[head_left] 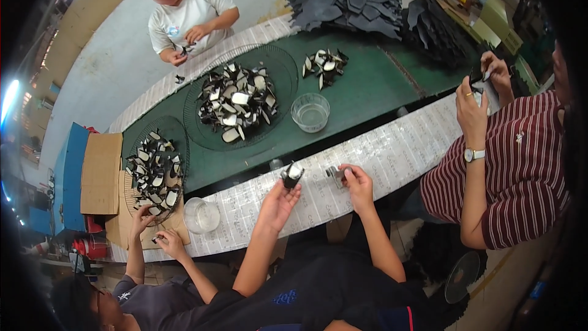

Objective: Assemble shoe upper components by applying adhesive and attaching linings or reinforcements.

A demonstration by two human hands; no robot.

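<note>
Over the near edge of the work surface, my left hand [282,205] holds a small curved black piece with a whitish face [293,175] up between thumb and fingers. To its right, my right hand [359,189] is closed on a small grey, metal-looking piece [335,175], whose exact kind I cannot make out. The two hands are apart. Beyond them, a big heap of similar black-and-white pieces [236,101] lies on a round wire rack [191,125]. A clear bowl [310,113] stands on the green table [373,86] near that rack.
A smaller pile of pieces [324,67] lies farther back, before stacked dark sheets [343,6]. At left are another loaded rack [153,165], a second clear bowl [201,215] and cardboard [101,175]. Co-workers handle pieces at left, right [514,171] and across the table [199,15].
</note>
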